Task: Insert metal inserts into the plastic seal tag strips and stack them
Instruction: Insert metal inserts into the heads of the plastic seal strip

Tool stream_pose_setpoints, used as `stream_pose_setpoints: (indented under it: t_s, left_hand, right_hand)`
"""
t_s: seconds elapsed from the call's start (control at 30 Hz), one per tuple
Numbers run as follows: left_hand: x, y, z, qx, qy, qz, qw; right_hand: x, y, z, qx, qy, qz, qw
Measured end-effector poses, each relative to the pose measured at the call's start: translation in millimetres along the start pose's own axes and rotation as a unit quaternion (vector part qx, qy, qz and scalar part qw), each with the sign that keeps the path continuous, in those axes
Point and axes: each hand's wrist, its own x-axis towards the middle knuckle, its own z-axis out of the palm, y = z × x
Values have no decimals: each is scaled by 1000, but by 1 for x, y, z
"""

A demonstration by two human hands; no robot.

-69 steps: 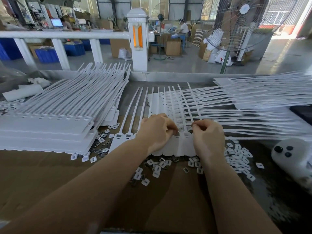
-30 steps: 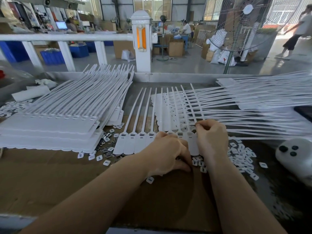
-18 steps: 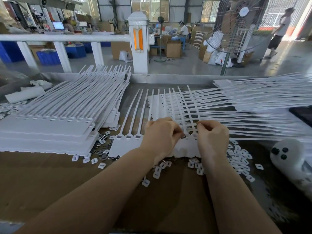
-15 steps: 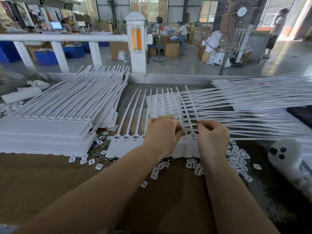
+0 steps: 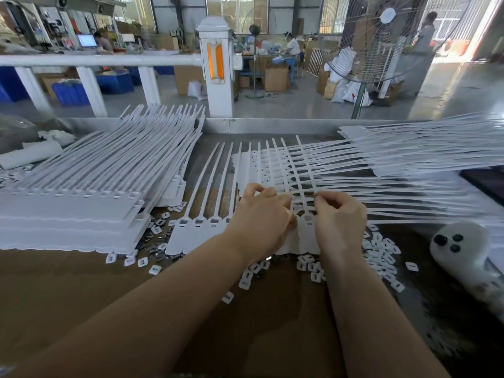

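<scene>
Head view: at centre a white seal tag strip point(image 5: 207, 227) lies flat on the brown table point(image 5: 68, 290). The left hand point(image 5: 261, 222) rests on its tag heads with fingers curled; what they pinch is hidden. The right hand point(image 5: 338, 222) pinches one tail. Loose inserts point(image 5: 381, 249) lie at 4 o'clock, the finished stack point(image 5: 71, 216) at 9 o'clock.

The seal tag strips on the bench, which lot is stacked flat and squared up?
The stack on the left: its tag heads are aligned in tidy layers. The strips on the right fan out loosely, and one strip lies singly under the hands.
</scene>
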Motion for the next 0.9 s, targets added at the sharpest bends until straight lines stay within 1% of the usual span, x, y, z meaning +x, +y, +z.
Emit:
stream_pose_setpoints:
  t_s: [0.1,0.2,0.27,0.4,0.53,0.67,0.8,0.9]
  left_hand:
    - [-9,-3,2,14,6,23,1000]
    - [-17,-7,4,13,-10,23,1000]
    - [-18,-8,4,-19,-15,4,1000]
    - [-18,-11,7,-117,-36,-42,992]
    - [-21,-15,11,-149,-44,-55,986]
    - [-24,-18,12,-213,-61,-75,972]
    - [-28,-18,16,-208,-52,-82,973]
    - [-30,-18,19,-224,-35,-90,970]
  right_hand:
    - [1,0,0,-1,7,4,1000]
    - [1,0,1,0,8,10,1000]
    - [0,0,1,-3,7,10,1000]
    - [0,1,0,-10,3,11,1000]
    - [0,1,-1,-39,-7,1,999]
    - [-5,-2,0,-120,-22,-36,992]
    - [-14,-5,0,-249,-52,-125,959]
    - [-17,-7,-1,-285,-82,-140,945]
